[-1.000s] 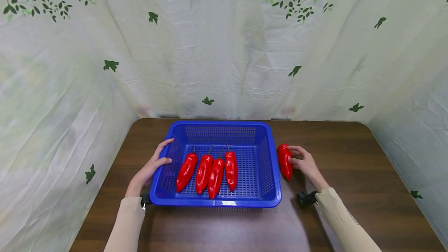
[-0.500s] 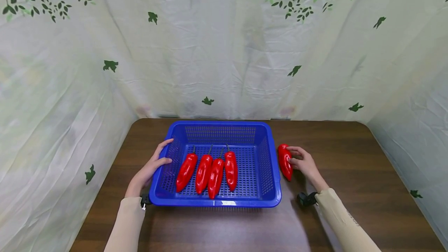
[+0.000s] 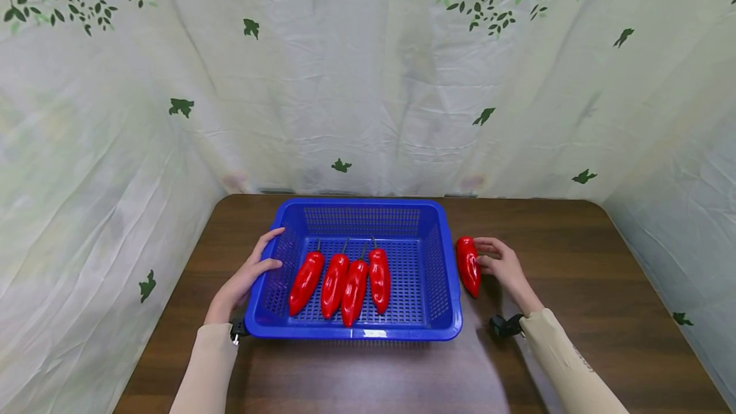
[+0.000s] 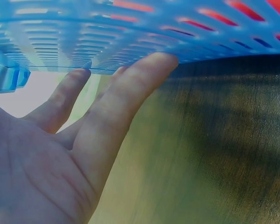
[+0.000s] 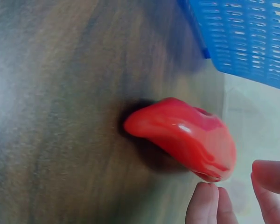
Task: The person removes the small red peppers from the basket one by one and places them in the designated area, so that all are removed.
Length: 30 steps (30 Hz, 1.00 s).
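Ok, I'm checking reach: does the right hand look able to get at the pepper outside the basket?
Yes, it seems so: the right hand is close beside the loose pepper, on its side away from the basket, with nothing visible between them; whether they touch is unclear.

I have the left arm (image 3: pixel 206 372) stretched out and leaning in. The left hand (image 3: pixel 244 280) is spread, its left fingers (image 4: pixel 116 102) nearly straight. I have the right arm (image 3: pixel 563 360) slanting in too. The right hand (image 3: pixel 506 271) is loose, its right fingers (image 5: pixel 201 207) a little bent, with a gap among the tips.
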Each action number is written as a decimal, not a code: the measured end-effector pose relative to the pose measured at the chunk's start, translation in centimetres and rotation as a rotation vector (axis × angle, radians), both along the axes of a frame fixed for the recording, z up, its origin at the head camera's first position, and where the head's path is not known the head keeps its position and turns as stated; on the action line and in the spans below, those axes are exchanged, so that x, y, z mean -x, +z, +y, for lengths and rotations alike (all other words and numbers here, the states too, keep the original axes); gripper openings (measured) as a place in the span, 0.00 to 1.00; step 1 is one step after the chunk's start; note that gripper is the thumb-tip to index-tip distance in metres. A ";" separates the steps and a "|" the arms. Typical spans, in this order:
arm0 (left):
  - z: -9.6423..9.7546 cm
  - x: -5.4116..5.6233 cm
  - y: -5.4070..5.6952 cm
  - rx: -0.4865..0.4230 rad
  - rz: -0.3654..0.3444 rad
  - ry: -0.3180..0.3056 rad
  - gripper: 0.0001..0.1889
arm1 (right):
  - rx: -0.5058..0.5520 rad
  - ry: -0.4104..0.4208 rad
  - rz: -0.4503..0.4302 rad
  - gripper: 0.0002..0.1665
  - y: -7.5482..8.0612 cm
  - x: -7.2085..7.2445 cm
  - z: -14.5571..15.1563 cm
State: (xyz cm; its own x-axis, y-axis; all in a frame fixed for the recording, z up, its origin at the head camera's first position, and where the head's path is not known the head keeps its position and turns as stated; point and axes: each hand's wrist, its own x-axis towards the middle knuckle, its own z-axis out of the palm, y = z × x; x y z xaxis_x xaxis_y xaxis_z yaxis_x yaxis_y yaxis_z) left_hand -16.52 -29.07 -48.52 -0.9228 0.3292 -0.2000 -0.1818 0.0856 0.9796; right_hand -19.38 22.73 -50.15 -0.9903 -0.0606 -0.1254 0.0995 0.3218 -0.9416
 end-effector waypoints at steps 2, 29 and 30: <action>0.0 0.0 0.0 0.006 0.000 0.001 0.35 | -0.006 -0.006 -0.003 0.23 0.2 0.0 0.0; 0.0 0.0 0.2 0.027 0.002 0.003 0.35 | 0.066 0.047 0.062 0.23 4.3 0.0 -1.6; 0.0 0.0 0.2 0.026 0.001 0.003 0.35 | 0.072 0.054 0.062 0.23 4.6 -0.1 -1.7</action>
State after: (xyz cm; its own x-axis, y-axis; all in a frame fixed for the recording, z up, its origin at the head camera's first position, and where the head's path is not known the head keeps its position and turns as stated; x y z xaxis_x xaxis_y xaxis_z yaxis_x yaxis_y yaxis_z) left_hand -16.48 -29.03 -48.30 -0.9239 0.3215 -0.2077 -0.1813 0.1102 0.9772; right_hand -19.31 21.01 -45.58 -0.9910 -0.1208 -0.0577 0.0250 0.2562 -0.9663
